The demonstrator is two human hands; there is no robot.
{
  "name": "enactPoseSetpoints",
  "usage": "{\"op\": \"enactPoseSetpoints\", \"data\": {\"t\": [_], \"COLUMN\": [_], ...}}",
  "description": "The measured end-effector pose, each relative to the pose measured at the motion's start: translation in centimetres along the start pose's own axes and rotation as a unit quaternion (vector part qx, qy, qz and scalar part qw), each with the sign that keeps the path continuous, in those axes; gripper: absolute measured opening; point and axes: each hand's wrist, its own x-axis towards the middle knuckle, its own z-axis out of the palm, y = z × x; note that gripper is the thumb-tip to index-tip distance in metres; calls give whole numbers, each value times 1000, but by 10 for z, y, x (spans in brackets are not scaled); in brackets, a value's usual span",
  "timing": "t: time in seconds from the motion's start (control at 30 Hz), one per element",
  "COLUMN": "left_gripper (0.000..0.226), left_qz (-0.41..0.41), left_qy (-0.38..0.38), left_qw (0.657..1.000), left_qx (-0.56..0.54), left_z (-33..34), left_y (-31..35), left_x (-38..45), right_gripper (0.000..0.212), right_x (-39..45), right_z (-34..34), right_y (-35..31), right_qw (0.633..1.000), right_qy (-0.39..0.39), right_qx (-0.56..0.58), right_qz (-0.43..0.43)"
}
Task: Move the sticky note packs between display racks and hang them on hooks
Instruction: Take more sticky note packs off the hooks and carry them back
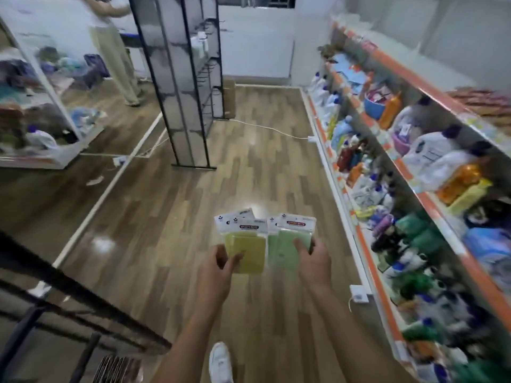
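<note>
- Your left hand (221, 265) covers the lower left corner of the yellow packs (247, 246); how many are stacked there you cannot count.
- Your right hand (312, 257) hides the lower right part of the green packs (284, 244).
- Right of that hand, the shelf goods (414, 189) smear into blur.
- Below your hands, the shoe (219, 362) is cut by the bottom edge.

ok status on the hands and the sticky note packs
Left hand holds yellow packs. Right hand holds green packs. Black rack ahead, floor between bare, none hung yet.
</note>
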Motion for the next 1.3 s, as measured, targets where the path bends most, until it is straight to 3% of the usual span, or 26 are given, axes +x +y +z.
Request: {"op": "enactPoseSetpoints", "data": {"t": [0.17, 0.43, 0.63, 0.87, 1.1, 1.3], "left_gripper": [19, 18, 16, 27, 5, 14], "left_qz": [27, 48, 58, 52, 29, -13], "left_qy": [-34, -83, -121, -100, -62, -31], "left_qw": [999, 995, 991, 993, 998, 999], "left_qx": [-17, -17, 8, 22, -3, -33], "left_z": [29, 69, 117, 196, 244, 270], "left_y": [16, 63, 81, 106, 160, 163], "left_x": [137, 343, 463, 635, 781, 905], "right_gripper": [14, 15, 16, 16, 17, 12], "right_x": [108, 279, 395, 597, 778, 900], "right_z": [39, 102, 136, 176, 216, 272], "right_y": [-19, -87, -91, -107, -166, -185], "right_qw": [999, 997, 995, 996, 999, 1000], "right_qy": [42, 77, 101, 87, 36, -3], "right_qx": [-15, -27, -14, -7, 0, -10], "right_qz": [0, -6, 18, 6, -11, -4]}}
